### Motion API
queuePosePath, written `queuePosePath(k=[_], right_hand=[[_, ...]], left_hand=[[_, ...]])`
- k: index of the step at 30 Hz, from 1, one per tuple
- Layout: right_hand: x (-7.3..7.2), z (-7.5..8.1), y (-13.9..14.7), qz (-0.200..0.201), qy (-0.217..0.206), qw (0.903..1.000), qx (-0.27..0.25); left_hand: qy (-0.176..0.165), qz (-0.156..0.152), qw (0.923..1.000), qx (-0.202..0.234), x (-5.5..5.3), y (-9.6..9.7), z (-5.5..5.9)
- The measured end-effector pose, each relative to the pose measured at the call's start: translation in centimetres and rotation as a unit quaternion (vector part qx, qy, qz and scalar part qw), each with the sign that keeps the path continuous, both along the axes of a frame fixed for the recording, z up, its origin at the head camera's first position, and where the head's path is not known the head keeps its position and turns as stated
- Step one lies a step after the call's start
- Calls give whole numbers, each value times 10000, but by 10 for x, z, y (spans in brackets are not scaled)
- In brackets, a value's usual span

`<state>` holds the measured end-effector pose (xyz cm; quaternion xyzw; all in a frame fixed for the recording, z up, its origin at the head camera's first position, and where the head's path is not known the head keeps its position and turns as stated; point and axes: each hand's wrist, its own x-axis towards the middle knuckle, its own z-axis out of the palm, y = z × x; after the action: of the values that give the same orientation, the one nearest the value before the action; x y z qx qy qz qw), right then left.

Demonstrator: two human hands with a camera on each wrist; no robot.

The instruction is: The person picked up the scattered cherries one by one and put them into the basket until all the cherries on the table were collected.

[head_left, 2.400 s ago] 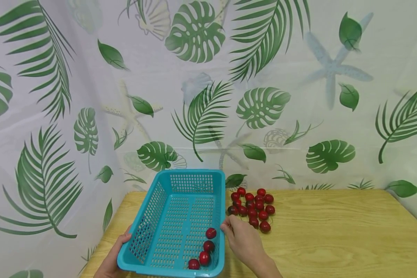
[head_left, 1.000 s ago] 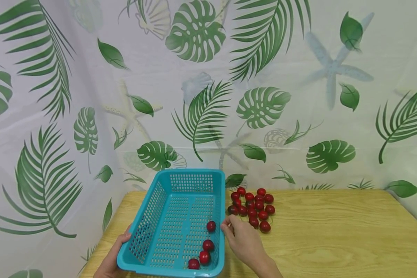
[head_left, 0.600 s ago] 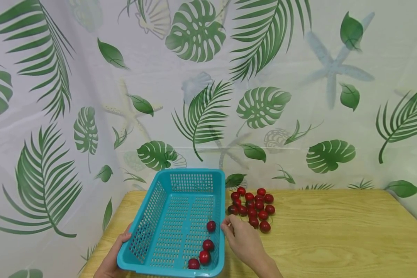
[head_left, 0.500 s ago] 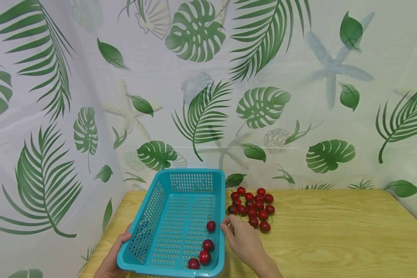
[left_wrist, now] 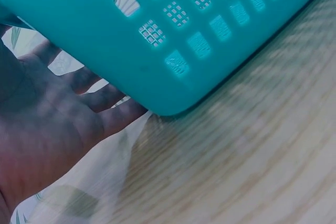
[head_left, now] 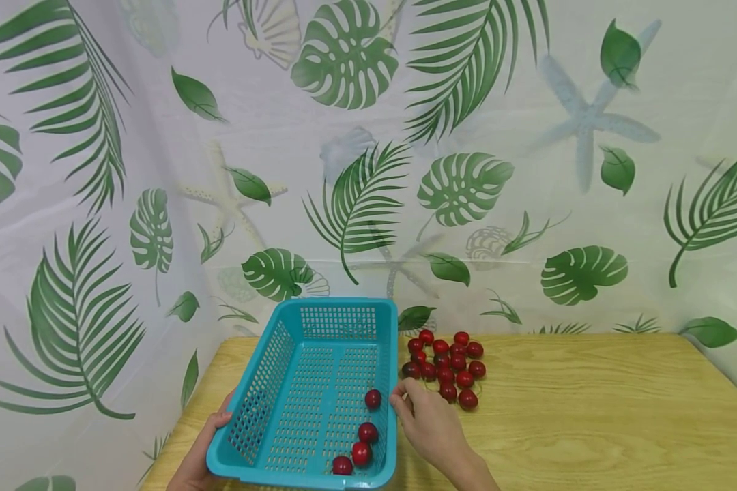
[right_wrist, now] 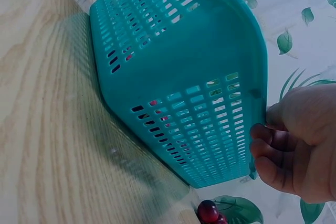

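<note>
A turquoise plastic basket with slotted walls is held between my two hands over the table's left part. My left hand grips its left side, thumb over the rim; in the left wrist view the fingers reach along the outer wall. On the right rim, my right hand pinches the edge with thumb and curled fingers, as the right wrist view also shows. Several dark red cherries lie inside, among them a single cherry apart from the lower ones, all near the right wall.
A loose pile of cherries with thin stems lies on the wooden table, just right of the basket and beyond my right hand. Behind the table hangs a white leaf-print curtain, which also closes off the left side.
Since the earliest frame, the uppermost cherry in the basket has shifted slightly away from me, leaving a wider gap to the others. Both hands and the basket have stayed nearly still.
</note>
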<state>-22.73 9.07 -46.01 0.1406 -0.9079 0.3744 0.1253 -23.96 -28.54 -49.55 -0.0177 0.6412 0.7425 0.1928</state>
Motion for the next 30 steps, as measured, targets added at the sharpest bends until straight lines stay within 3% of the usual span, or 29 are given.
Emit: queuePosePath(k=[12,21,30], right_hand=[[0,0,1,60,-47,10000,-50],[-1,3,6,89,-204,9989,-414],[-18,9,52,-831,-410,9944,-503]], left_hand=[[301,-144,9994,94,1,2,0],[191,-37,9997,159,0,2,-1],[152,158,9997,-52,-2,2,-1]])
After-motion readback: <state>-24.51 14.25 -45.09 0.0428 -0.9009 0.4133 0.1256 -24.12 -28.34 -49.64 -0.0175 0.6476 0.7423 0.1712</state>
